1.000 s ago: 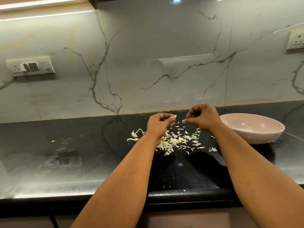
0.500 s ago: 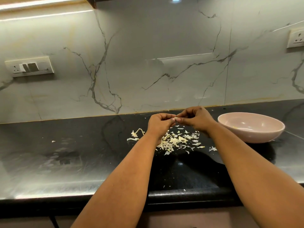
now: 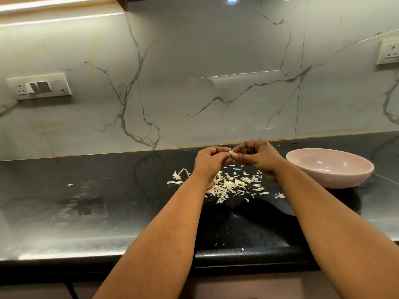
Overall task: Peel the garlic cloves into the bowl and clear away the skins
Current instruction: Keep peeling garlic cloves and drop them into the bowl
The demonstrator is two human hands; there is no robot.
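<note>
left hand [image 3: 210,161] and right hand [image 3: 257,157] both pinch one garlic clove [image 3: 231,153] above the skins [image 3: 232,185]; small, firm, likely slippery, best held at its ends.

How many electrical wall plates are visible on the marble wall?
2. One wall plate is on the left of the marble wall, with a socket and switches. The other wall plate is at the right edge, above the bowl, partly cut off.
</note>
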